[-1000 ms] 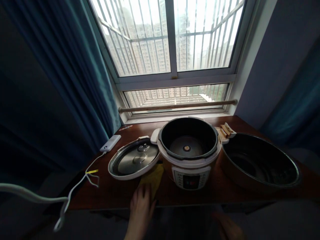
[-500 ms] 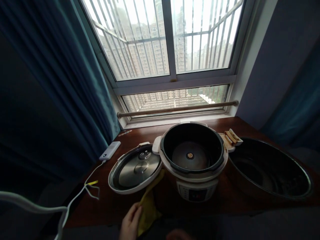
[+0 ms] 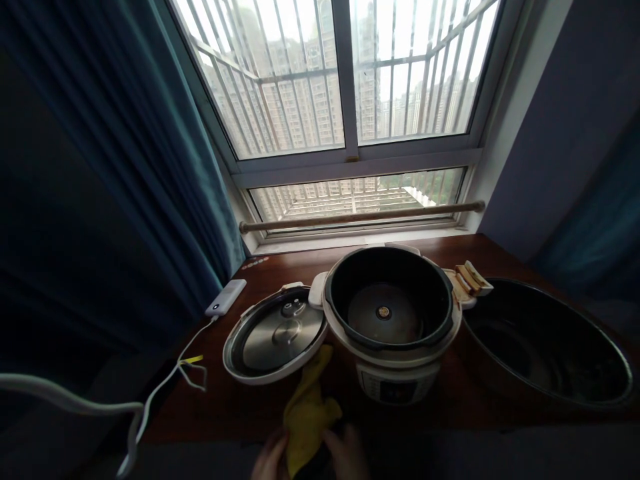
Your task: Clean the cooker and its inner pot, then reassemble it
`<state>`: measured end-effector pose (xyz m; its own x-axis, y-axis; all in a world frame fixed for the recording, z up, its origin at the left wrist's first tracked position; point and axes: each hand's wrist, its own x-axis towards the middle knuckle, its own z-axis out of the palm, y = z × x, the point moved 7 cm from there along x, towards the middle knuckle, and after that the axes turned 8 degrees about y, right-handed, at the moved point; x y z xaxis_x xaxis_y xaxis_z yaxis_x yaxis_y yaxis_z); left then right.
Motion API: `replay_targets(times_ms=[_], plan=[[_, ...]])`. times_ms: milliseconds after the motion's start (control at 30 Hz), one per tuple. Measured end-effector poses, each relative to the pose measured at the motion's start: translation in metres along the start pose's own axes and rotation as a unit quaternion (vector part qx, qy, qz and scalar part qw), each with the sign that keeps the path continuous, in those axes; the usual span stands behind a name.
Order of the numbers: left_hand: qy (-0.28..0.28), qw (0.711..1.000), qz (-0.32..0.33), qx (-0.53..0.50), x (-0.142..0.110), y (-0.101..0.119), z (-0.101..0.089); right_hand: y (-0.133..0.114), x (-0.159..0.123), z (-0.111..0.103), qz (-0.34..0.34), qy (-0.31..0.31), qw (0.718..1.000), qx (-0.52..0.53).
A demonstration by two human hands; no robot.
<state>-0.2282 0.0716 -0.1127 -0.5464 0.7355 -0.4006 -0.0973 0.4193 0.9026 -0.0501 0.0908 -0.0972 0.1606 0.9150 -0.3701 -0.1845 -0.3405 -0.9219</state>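
Observation:
A yellow cloth hangs over the table's front edge, its upper end lying between the pot lid and the cooker. My left hand is closed on the cloth's left side near the bottom of the view. On its right side, my right hand grips it too, somewhat blurred. Behind the cloth stands a white electric pressure cooker with no lid on, its dark inside and a small round centre piece showing. To its left the upturned lid shows a shiny metal underside.
A dark oval pot sits right of the cooker. At the left, a white power bank joins a white cable trailing off the wooden table. A barred window and blue curtain lie behind.
My right hand has come up from the bottom edge and taken hold of the cloth. The cloth is now spread between both hands, lower down. The view has shifted slightly.

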Motion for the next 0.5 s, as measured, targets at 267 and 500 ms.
replay_targets(times_ms=[267,500], plan=[[0.035,0.83,0.471,0.296,-0.034,0.045,0.024,-0.019,0.038,0.02,-0.139,-0.011,0.985,-0.102],[0.027,0.718,0.513,0.47,-0.035,0.022,0.059,-0.02,0.005,-0.042,-0.118,0.003,0.989,-0.087]])
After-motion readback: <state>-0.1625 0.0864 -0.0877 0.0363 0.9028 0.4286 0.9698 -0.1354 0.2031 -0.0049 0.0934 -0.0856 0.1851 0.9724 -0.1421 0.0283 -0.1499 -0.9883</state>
